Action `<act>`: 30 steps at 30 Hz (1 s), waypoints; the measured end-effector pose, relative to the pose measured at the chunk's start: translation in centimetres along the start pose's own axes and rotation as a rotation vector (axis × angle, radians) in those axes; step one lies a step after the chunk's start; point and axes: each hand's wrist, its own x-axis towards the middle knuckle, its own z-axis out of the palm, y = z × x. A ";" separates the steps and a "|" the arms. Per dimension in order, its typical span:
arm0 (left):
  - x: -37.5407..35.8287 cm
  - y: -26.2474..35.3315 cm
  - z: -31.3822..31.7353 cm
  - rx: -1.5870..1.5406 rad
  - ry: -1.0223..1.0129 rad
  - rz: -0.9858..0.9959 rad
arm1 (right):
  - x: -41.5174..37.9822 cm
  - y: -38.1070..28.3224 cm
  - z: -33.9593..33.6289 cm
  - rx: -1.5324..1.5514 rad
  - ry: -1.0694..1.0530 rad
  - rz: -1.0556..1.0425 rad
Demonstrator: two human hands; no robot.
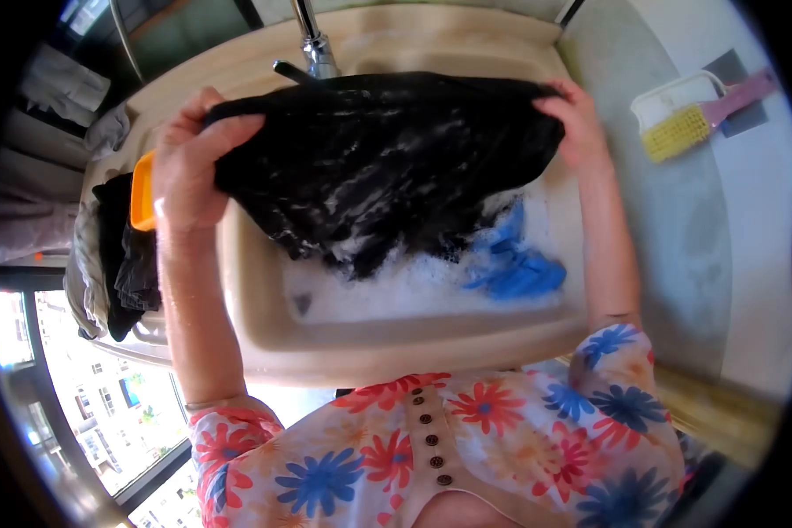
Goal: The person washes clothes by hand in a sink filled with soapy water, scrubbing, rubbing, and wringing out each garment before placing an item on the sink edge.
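Note:
A wet black cloth garment (pixel 387 158), streaked with white suds, is stretched wide over the sink (pixel 264 339). My left hand (pixel 194 158) grips its upper left corner, thumb over the fabric. At the upper right corner, my right hand (pixel 572 123) pinches the edge between thumb and fingers. The garment's lower part hangs into the foam. A blue cloth (pixel 519 268) lies in the suds at the basin's right side. What kind of garment the black one is, I cannot tell.
A chrome faucet (pixel 312 44) rises behind the garment. Left of the basin are an orange container (pixel 143 194) and a pile of dark and grey clothes (pixel 114 255). A yellow-bristled brush (pixel 678 132) with a pink handle hangs on the right wall beside a white holder (pixel 664 99).

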 end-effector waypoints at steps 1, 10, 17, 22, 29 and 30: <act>0.5 -1.3 -0.3 -0.033 0.030 -0.047 | 1.0 0.1 0.3 0.051 0.054 -0.030; 7.1 -26.9 -3.9 0.779 0.025 -0.146 | 7.6 20.0 -1.4 -0.929 0.315 -0.008; 6.0 -28.2 -0.2 0.028 0.049 -0.614 | 6.6 22.0 0.7 -0.928 -0.169 0.247; 4.8 -25.3 0.9 -0.464 0.279 -0.707 | 4.9 16.9 6.0 -0.864 -0.004 0.076; 1.4 -34.0 2.7 -0.595 0.211 -0.451 | -1.0 21.1 16.2 -0.712 0.031 -0.258; 1.2 -34.1 3.8 -0.443 0.369 -0.600 | 1.8 23.2 14.6 -0.803 0.068 -0.067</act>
